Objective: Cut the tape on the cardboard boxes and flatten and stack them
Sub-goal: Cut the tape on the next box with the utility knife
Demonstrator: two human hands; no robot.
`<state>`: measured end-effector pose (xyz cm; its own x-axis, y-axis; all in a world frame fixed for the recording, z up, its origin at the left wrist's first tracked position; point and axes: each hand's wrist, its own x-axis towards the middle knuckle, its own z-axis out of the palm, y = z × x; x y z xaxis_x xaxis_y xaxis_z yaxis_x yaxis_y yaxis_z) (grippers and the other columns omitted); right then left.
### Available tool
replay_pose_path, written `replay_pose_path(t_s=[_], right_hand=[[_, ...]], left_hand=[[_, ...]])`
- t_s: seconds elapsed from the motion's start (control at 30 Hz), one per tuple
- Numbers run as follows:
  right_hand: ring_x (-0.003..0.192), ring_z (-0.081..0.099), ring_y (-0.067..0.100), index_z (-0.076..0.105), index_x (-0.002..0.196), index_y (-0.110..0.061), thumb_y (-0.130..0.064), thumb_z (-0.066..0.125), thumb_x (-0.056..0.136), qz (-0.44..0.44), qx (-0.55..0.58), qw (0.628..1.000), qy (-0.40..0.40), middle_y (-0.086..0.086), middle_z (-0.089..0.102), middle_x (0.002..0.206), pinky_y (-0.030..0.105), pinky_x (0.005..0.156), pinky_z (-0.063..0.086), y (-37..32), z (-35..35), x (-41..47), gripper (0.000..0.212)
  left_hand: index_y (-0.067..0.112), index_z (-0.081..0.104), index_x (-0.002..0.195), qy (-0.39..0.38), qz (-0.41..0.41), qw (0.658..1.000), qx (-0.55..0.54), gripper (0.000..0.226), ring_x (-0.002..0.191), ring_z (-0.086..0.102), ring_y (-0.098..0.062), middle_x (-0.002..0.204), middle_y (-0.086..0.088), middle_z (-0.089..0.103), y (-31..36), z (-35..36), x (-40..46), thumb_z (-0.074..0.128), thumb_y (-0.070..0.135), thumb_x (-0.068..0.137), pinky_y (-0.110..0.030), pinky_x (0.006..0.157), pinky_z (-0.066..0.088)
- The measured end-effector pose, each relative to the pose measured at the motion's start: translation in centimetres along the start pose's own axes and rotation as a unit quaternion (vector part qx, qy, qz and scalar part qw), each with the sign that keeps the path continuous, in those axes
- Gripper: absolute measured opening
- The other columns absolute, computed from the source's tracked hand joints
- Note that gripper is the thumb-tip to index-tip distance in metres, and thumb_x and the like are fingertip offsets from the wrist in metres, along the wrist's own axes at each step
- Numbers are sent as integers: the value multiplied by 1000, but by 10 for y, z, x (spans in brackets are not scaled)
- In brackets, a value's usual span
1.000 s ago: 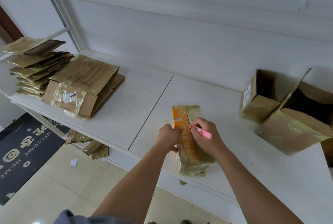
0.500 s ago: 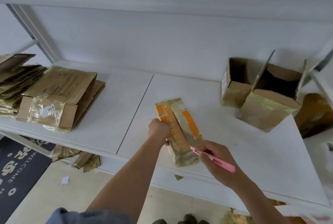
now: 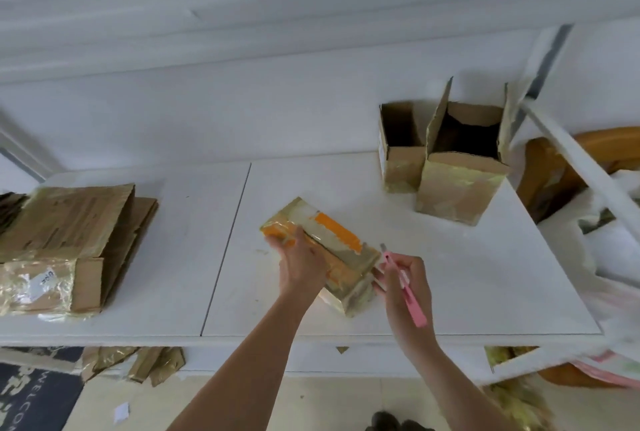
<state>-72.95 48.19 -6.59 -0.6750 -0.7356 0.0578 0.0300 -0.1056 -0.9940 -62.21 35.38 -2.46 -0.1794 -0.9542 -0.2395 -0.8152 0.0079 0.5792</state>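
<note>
A small taped cardboard box [image 3: 332, 240] with orange and glossy tape lies on the white table [image 3: 485, 274], turned diagonally. My left hand [image 3: 303, 264] grips its left side from above. My right hand [image 3: 405, 278] holds a pink utility knife [image 3: 407, 288] at the box's near right end, blade tip pointing up beside the corner. A stack of flattened boxes [image 3: 69, 233] lies at the table's left.
Two open upright cardboard boxes [image 3: 457, 177] stand at the back right of the table. Brown boxes and white bags crowd the right edge [image 3: 554, 181]. Cardboard scraps [image 3: 138, 365] lie on the floor under the table, beside a dark doormat [image 3: 31, 396].
The box has turned from lengthwise to diagonal under my left hand. My right hand with the knife moved from the box's top to its near right end. The view panned right.
</note>
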Motion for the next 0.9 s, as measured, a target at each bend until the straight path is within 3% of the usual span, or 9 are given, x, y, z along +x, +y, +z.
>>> replay_pose_path(t_s=[0.07, 0.17, 0.23, 0.27, 0.33, 0.4, 0.53, 0.7, 0.9], right_hand=[[92, 68, 26, 54, 105, -23, -39, 52, 98, -25, -14, 1000, 7, -5, 66, 100, 55, 78, 57, -1, 8, 11, 17], [99, 65, 31, 55, 106, -16, -28, 54, 100, 0, -4, 1000, 0, 9, 66, 103, 59, 86, 53, -2, 22, 39, 14], [103, 65, 30, 56, 103, -14, -23, 55, 99, 39, 26, 999, -13, 12, 67, 103, 56, 90, 53, -3, 35, 56, 9], [104, 66, 29, 56, 101, -15, -23, 56, 99, 66, 51, 996, -15, 11, 68, 103, 53, 91, 53, -3, 40, 62, 9], [104, 68, 27, 56, 98, -14, -25, 58, 99, 106, 102, 989, 2, 10, 70, 101, 51, 90, 56, -1, 44, 66, 11], [102, 70, 25, 56, 96, -12, -24, 58, 98, 100, 124, 987, 24, 10, 71, 97, 49, 86, 58, 4, 40, 64, 12], [91, 70, 23, 60, 104, -8, -10, 59, 97, 47, 68, 997, 13, 11, 71, 92, 44, 84, 56, 14, 31, 58, 8], [93, 66, 32, 66, 99, -7, -4, 61, 94, 34, 42, 999, 6, 15, 69, 92, 46, 86, 53, 19, 32, 64, 7], [91, 69, 22, 65, 95, -13, -9, 62, 94, 29, 16, 999, -6, 6, 71, 88, 38, 82, 54, 25, 35, 69, 5]], left_hand=[[9, 37, 138, 40, -13, 997, 68, 45, 111, 53, -42, 150, -13, 8, -4, 1, -5, 42, 21, 95, -37, 72, 41], [6, 51, 117, 76, 1, 973, 218, 35, 103, 56, -36, 131, -11, 26, -12, -1, -12, 43, 33, 97, -38, 74, 45], [10, 44, 132, 105, 56, 941, 317, 45, 113, 49, -32, 143, -12, 24, -21, -2, -9, 38, 40, 100, -36, 87, 42], [15, 31, 144, 102, 87, 932, 336, 52, 125, 40, -34, 154, -11, 14, -24, -4, -4, 36, 41, 100, -38, 98, 37], [32, 4, 154, 44, 148, 934, 322, 63, 147, 10, -37, 163, -1, -6, -30, -7, 7, 39, 35, 101, -45, 118, 15], [39, 5, 154, -34, 180, 944, 274, 61, 149, -9, -36, 164, 5, -8, -33, -10, 17, 37, 28, 103, -50, 121, 3], [40, 18, 153, -91, 173, 958, 210, 55, 149, -9, -37, 165, 4, 3, -34, -17, 29, 38, 38, 102, -54, 120, 4], [45, 22, 151, -95, 170, 943, 269, 70, 150, -1, -34, 163, 9, 5, -30, -26, 31, 46, 68, 89, -60, 117, 5], [45, 27, 150, -122, 172, 947, 243, 73, 150, -1, -34, 164, 8, 7, -31, -32, 36, 57, 63, 86, -60, 116, 12]])
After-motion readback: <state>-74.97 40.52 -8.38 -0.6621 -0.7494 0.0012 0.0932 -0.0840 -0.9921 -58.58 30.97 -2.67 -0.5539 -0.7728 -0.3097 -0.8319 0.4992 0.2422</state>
